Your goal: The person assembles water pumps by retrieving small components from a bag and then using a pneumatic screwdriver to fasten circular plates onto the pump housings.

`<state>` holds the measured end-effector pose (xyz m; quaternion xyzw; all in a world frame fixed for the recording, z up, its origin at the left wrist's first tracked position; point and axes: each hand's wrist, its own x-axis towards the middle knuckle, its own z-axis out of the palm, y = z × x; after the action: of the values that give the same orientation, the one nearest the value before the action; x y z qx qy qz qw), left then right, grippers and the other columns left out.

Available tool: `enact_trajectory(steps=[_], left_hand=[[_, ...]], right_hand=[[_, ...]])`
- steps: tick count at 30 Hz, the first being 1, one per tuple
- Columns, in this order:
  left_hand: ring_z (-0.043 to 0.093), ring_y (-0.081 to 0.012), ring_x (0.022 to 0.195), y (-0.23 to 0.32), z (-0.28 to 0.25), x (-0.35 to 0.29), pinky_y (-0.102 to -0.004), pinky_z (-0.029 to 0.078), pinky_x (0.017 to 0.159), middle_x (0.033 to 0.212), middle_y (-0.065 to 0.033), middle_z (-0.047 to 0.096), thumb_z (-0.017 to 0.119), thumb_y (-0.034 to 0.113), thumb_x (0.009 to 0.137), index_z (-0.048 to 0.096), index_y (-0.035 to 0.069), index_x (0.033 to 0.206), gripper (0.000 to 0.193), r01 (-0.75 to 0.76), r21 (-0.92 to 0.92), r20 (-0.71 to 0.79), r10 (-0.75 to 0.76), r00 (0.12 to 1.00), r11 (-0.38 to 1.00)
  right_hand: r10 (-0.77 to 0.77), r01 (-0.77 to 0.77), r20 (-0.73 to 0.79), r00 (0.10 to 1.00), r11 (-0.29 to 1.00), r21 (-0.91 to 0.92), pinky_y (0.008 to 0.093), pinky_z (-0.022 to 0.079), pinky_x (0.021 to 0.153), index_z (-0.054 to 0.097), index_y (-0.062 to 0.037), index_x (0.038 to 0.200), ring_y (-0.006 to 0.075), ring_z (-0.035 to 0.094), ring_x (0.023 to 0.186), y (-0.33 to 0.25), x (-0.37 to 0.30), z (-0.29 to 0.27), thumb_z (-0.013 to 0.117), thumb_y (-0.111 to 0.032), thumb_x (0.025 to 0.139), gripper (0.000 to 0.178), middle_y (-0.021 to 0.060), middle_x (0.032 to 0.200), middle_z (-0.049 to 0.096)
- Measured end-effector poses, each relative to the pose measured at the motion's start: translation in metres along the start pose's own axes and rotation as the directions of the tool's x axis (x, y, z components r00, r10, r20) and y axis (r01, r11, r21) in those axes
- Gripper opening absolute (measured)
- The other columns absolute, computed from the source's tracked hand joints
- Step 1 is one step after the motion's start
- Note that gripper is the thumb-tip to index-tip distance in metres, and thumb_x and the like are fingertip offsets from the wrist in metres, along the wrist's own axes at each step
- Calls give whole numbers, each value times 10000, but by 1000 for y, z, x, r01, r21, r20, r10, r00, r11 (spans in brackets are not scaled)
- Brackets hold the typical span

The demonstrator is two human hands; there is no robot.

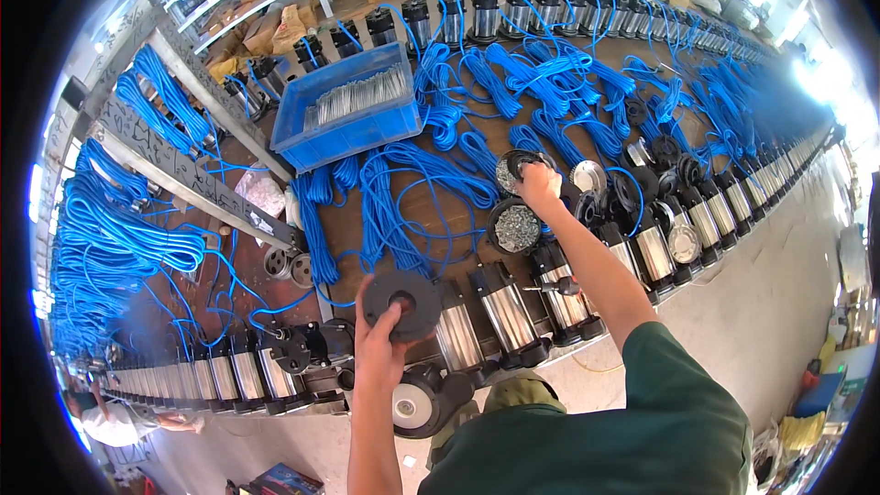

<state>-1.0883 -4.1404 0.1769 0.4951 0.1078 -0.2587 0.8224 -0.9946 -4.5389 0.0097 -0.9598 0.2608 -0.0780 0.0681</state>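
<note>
My left hand (378, 348) grips a black round cover (420, 301) with a hole in its middle, holding it above the near row of cylinders. The thumb lies across the cover at the hole. Farther right, my right hand (541, 186) reaches over a round bowl (505, 174) of small parts, its fingers bent downward and closed. A dark shape shows at the fingertips, but what they hold is hidden. Just nearer stands a second black bowl of small metal pieces (517, 228). A driver-like tool (557, 286) lies beside the steel cylinders (506, 310) below it.
Rows of steel-and-black cylinders (655, 252) line the bench's near and far edges. Coiled blue cables (390, 202) cover much of the bench. A blue bin (344, 133) holds thin metal rods. Black parts crowd right of the bowls. Metal posts (197, 188) rise at left.
</note>
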Motion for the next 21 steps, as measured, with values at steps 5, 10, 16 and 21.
enact_trajectory(steps=[5,10,16,21], left_hand=[[566,-373,1162,-6,-15,-35,-595,536,865,1291,-189,529,522,22,929,361,57,1398,497,-27,-124,38,32,999,992],[524,-384,1219,-5,-4,-58,-615,488,928,1355,-193,490,506,261,963,352,43,1412,523,82,-288,212,-20,977,954],[462,-346,1291,-35,7,-53,-566,405,1031,1403,-161,460,458,353,978,348,57,1429,550,-34,-278,184,88,979,960],[485,-288,1266,-58,17,-46,-477,389,1055,1405,-117,473,434,378,994,345,70,1441,550,-100,-308,160,156,975,946]], right_hand=[[45,-43,-48,998,998,39,433,553,718,761,-162,880,319,692,790,-1,9,-11,731,-309,760,192,115,829,710],[123,-102,-81,989,968,231,427,558,714,765,-148,884,341,692,783,16,21,-40,735,-292,777,182,144,818,709],[32,102,-362,931,934,342,362,543,609,712,-69,820,299,691,703,5,17,-106,718,-236,812,167,112,765,710],[-330,11,144,933,424,906,213,460,581,721,14,904,63,598,663,-55,-80,-230,705,-141,857,163,35,781,695]])
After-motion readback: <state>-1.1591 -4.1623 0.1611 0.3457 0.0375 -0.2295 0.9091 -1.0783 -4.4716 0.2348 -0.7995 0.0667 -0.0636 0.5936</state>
